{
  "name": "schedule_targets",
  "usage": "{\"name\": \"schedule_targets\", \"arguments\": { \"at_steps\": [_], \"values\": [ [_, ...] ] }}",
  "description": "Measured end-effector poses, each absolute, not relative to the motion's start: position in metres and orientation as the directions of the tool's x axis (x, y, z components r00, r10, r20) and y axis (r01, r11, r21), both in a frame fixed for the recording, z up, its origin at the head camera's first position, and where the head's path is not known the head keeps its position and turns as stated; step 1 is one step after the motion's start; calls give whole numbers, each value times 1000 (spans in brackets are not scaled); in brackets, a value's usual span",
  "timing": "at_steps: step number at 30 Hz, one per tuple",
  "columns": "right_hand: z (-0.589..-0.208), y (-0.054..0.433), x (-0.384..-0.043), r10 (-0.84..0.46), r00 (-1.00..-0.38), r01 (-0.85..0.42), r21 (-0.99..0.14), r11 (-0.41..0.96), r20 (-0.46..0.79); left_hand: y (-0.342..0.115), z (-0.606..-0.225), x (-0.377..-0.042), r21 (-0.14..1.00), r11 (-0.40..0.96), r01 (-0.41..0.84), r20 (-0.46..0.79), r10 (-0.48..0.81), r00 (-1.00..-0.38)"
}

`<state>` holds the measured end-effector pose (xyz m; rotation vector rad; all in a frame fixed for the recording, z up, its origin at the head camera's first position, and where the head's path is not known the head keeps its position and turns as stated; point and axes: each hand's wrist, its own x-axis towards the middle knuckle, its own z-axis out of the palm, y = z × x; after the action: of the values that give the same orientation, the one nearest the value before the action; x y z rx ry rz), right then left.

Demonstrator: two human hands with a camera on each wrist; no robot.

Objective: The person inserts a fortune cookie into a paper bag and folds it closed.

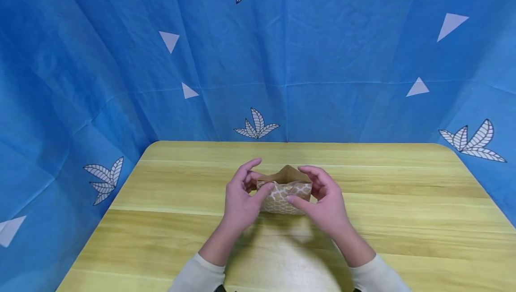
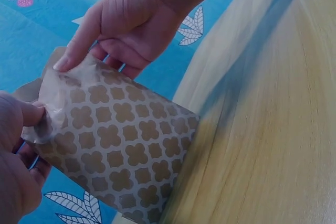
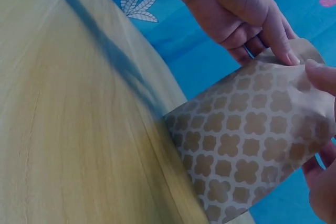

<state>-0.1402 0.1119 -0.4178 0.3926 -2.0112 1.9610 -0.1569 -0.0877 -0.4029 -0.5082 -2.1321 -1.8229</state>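
A brown paper bag with a white quatrefoil lattice print stands over the middle of the table, its mouth parted toward the top. My left hand grips the left side of the mouth, thumb on the printed front and fingers behind. On the opposite side my right hand holds the rim the same way, thumb pressing the front. In the left wrist view the bag shows crumpled paper around the thumbs. The lower end of the bag meets the wooden surface in the right wrist view. The bag's inside bottom is hidden.
A light wood-grain table with rounded far corners lies under the hands. Behind it and along the sides hangs a blue cloth printed with white leaves and triangles. Pale sleeves cover both forearms at the near edge.
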Motion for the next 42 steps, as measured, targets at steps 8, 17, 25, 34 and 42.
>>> {"name": "schedule_targets", "arguments": {
  "at_steps": [8,17,25,34,42],
  "values": [
    [-419,111,-143,48,-908,-416,-909,41,417,-88,-406,-156,915,38,402,389,183,-903],
    [-421,110,-146,34,-875,-482,-876,18,483,-82,-406,-158,930,152,335,312,153,-938],
    [-423,112,-150,60,-886,-458,-888,47,460,-76,-385,-149,920,161,356,343,105,-934],
    [-423,115,-150,29,-903,-427,-903,35,428,-77,-404,-160,933,158,324,314,83,-946],
    [-424,113,-150,35,-920,-387,-920,55,389,-81,-412,-162,928,162,335,315,140,-939]
  ]
}}
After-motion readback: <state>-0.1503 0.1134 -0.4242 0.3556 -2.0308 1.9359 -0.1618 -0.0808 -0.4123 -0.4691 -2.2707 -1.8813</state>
